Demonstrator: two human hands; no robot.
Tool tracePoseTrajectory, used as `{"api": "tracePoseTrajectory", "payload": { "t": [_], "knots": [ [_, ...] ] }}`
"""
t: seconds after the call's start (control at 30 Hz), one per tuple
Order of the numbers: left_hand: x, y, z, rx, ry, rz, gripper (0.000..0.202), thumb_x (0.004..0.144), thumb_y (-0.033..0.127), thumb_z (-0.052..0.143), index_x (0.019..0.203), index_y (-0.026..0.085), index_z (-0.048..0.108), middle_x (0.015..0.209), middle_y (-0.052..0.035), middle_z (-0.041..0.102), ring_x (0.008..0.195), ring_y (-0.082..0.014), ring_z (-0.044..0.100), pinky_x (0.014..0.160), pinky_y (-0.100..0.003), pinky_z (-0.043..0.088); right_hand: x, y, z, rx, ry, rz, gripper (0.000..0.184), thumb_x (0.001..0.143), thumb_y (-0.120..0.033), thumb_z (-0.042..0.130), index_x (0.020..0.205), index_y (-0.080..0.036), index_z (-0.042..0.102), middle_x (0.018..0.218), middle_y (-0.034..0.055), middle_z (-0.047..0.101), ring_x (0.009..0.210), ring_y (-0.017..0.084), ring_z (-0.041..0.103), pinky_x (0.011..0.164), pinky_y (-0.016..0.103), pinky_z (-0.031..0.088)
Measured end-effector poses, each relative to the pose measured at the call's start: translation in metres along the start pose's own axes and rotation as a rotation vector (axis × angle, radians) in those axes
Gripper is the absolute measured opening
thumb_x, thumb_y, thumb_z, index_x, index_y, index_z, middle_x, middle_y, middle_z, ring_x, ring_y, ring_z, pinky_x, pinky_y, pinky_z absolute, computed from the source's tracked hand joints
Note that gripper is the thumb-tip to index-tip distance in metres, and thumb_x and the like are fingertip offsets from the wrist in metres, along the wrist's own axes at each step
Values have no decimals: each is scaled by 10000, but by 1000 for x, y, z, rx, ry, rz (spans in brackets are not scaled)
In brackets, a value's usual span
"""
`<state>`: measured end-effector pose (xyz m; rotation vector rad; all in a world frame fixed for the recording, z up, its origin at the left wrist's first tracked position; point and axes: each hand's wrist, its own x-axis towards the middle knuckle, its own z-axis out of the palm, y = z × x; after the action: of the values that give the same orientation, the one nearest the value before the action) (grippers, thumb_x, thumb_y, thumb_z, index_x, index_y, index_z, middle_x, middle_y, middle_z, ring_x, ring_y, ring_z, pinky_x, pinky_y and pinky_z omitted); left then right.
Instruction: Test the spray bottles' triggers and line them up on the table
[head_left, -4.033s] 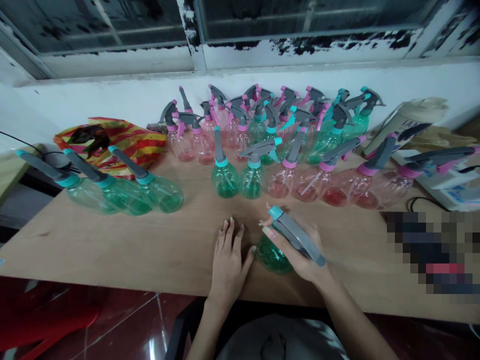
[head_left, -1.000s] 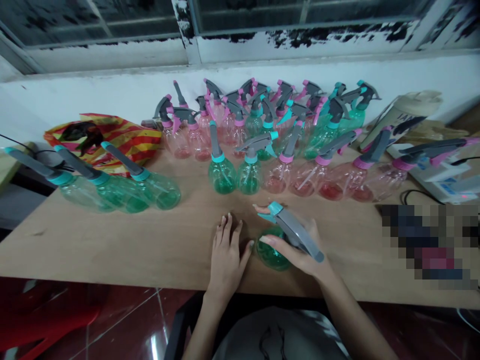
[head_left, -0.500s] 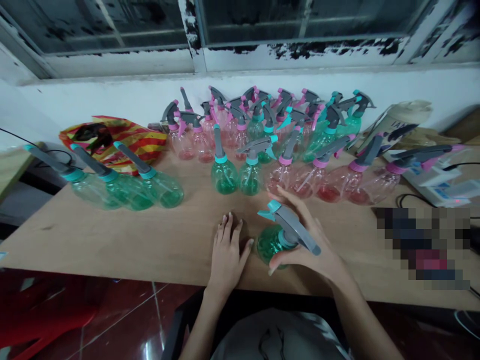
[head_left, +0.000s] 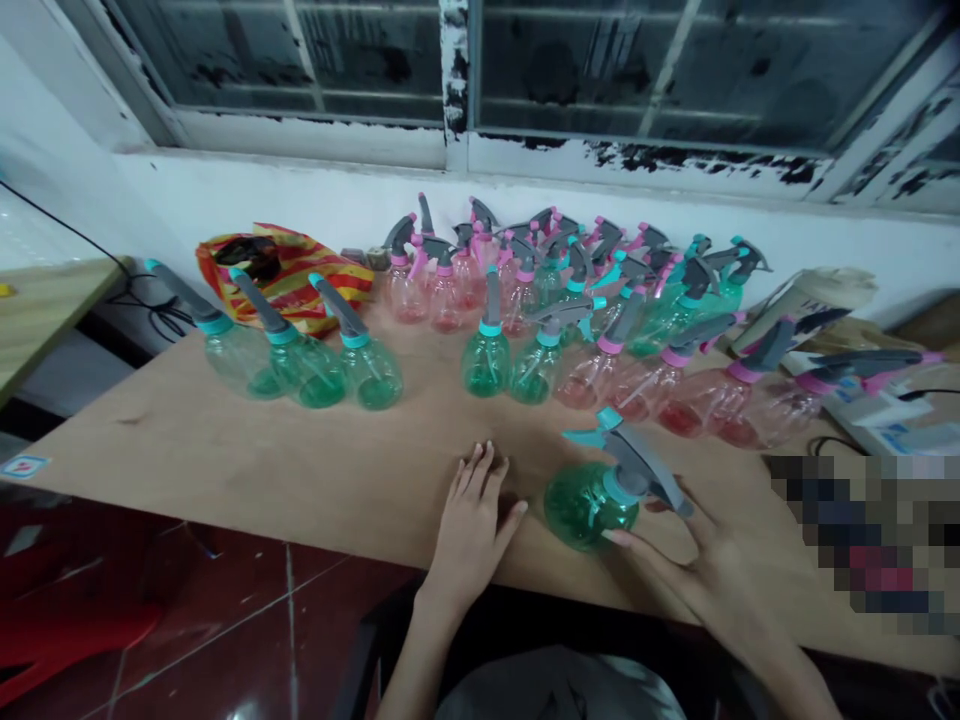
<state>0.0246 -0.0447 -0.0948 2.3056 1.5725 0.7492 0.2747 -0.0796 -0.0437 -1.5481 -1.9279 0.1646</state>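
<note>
A green spray bottle (head_left: 589, 502) with a grey and teal trigger head stands near the front edge of the wooden table (head_left: 247, 455). My right hand (head_left: 694, 560) curls round its right side, thumb against the lower body and fingers behind the neck. Flat on the table just left of the bottle lies my left hand (head_left: 472, 525), fingers stretched out, holding nothing.
Three green bottles (head_left: 307, 350) stand at the left. Several pink and green spray bottles (head_left: 570, 300) crowd the back under the window. A red and yellow striped bag (head_left: 289, 270) lies at the back left. A white device (head_left: 877, 405) and a blurred patch sit at the right.
My right hand has shifted from over the trigger head to the bottle's right side and neck. The view has swung left and up. My left hand has stayed flat.
</note>
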Motion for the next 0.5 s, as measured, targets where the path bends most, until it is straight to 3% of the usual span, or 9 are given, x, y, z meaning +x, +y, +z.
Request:
{"api": "tracePoseTrajectory", "payload": {
  "t": [0.1, 0.2, 0.27, 0.37, 0.5],
  "knots": [
    [-7, -7, -15, -108, 33, -63, 464, 951, 332, 515, 1380, 169, 445, 1468, -140, 479, 1394, -272, 394, 1139, -515, 330, 10, -8, 7, -94, -48, -4, 495, 844, -631, 554, 1142, -238, 591, 1039, 97, 714, 830, 308, 729, 660, 398, 574],
    [-16, -17, -34, -235, 132, -215, 397, 966, 359, 484, 1336, 218, 494, 1348, -104, 595, 1275, -258, 538, 1063, -476, 435, 35, -27, 19, -142, -115, 6, 506, 847, -623, 556, 1178, -240, 581, 908, 90, 742, 720, 307, 727, 574, 383, 550],
    [-21, -27, -45, -324, 220, -310, 363, 963, 384, 485, 1292, 238, 533, 1263, -83, 649, 1194, -245, 602, 1016, -445, 478, 58, -42, 32, -132, -115, -39, 516, 841, -635, 552, 1159, -230, 592, 899, 92, 749, 736, 318, 725, 589, 397, 552],
    [-26, -45, -57, -442, 331, -401, 365, 943, 413, 517, 1255, 228, 559, 1224, -83, 671, 1147, -239, 636, 992, -424, 494, 93, -66, 57, -77, -111, -195, 462, 863, -590, 557, 1127, -214, 606, 1067, 111, 720, 970, 318, 696, 758, 418, 560],
    [-26, -62, -63, -507, 368, -466, 384, 926, 431, 533, 1232, 200, 566, 1217, -110, 674, 1114, -250, 655, 975, -439, 501, 132, -93, 90, -71, -95, -259, 440, 857, -571, 571, 1053, -183, 639, 945, 114, 719, 876, 295, 699, 712, 404, 553]
  ]
}}
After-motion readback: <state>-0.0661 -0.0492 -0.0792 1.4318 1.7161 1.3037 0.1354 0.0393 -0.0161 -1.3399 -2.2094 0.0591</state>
